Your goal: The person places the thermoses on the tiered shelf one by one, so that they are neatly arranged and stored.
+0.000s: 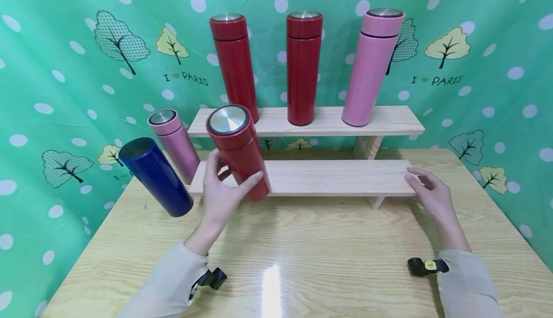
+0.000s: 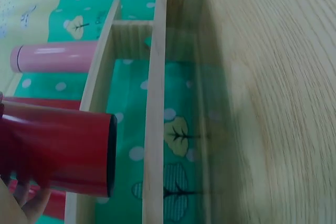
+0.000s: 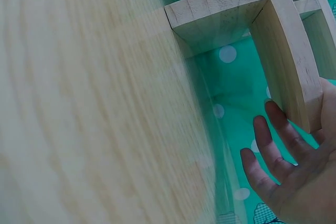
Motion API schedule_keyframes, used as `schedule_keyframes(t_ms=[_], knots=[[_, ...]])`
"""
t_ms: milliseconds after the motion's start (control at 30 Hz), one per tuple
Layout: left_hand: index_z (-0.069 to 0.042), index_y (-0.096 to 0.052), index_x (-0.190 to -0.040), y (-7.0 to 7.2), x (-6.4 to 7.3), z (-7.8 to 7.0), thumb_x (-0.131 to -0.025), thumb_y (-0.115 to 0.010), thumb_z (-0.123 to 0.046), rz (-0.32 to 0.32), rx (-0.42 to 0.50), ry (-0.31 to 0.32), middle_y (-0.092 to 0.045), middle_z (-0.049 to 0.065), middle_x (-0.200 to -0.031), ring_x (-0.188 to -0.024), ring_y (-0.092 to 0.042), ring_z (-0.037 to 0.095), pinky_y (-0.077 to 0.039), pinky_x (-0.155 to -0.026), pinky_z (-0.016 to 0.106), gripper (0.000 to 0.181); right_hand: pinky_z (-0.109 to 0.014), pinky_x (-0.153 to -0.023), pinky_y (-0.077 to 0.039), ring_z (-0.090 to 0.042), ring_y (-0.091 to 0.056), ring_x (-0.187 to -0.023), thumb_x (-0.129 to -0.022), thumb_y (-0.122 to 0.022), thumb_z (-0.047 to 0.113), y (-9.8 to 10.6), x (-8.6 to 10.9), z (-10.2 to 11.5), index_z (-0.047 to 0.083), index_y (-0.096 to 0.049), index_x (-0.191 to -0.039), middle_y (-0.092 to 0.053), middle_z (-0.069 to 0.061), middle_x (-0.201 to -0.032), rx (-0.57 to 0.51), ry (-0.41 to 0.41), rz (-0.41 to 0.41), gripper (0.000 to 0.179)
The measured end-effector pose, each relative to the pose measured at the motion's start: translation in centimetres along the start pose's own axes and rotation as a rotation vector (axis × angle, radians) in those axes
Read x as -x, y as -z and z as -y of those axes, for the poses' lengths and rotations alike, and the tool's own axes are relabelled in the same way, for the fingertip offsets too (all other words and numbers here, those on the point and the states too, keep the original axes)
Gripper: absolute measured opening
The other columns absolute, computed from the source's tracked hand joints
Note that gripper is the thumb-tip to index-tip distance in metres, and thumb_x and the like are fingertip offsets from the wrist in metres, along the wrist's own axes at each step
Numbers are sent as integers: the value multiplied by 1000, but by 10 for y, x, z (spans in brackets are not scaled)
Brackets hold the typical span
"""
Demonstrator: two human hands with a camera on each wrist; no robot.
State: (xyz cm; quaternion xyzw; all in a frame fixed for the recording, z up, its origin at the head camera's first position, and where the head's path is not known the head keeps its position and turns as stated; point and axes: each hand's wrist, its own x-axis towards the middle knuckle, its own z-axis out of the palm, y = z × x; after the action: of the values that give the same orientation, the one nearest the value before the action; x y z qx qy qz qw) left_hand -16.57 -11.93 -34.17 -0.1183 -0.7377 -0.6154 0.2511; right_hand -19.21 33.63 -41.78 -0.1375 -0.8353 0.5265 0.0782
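My left hand (image 1: 219,190) grips a red thermos (image 1: 244,157) with a silver lid around its middle. The thermos is in the air near the left part of the lower shelf board (image 1: 328,178); in the left wrist view its dark base is apart from that board. At the board's right end, my right hand (image 1: 435,199) pinches the edge between thumb and finger, while its other fingers (image 3: 269,145) spread loosely below in the right wrist view. Two red thermoses (image 1: 304,68) and a pink thermos (image 1: 373,68) stand upright on the upper shelf board (image 1: 263,128).
Left of the wooden rack stand a blue thermos (image 1: 157,178), its top dark, and another pink thermos (image 1: 177,147). The rack rests on a wood-grain table (image 1: 337,255). Behind hangs a green dotted cloth (image 1: 129,92). A support (image 1: 368,147) joins the two boards.
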Motion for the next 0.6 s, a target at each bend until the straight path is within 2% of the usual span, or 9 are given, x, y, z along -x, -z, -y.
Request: schedule_keyframes(t_ms=[67,367,600], knots=[[-13,-49,-134,-6,-1,0,-75,-87,-15,13,6,-1,-57,1,-122,-110,-53,18,-48,-92,38,70,-6,-73,-43,-42,-28,-142,-95,-59,51,-1,0,0,19,-54,-143,-28,-24,-157,1,4,0,58],[-15,-48,-137,-31,-6,1,-77,-87,-17,76,32,-29,-56,0,-126,-112,-52,18,-49,-92,46,72,-6,-71,-43,-44,-35,-137,-95,-58,53,-3,1,-2,19,-54,-143,-32,-24,-155,14,-5,0,59],[-17,-48,-137,-52,-9,-3,-78,-86,-21,110,36,-46,-57,-3,-125,-110,-54,17,-50,-92,47,71,-12,-79,-47,-44,-31,-140,-95,-58,54,0,-1,-1,19,-53,-144,-29,-24,-157,27,-3,4,61]])
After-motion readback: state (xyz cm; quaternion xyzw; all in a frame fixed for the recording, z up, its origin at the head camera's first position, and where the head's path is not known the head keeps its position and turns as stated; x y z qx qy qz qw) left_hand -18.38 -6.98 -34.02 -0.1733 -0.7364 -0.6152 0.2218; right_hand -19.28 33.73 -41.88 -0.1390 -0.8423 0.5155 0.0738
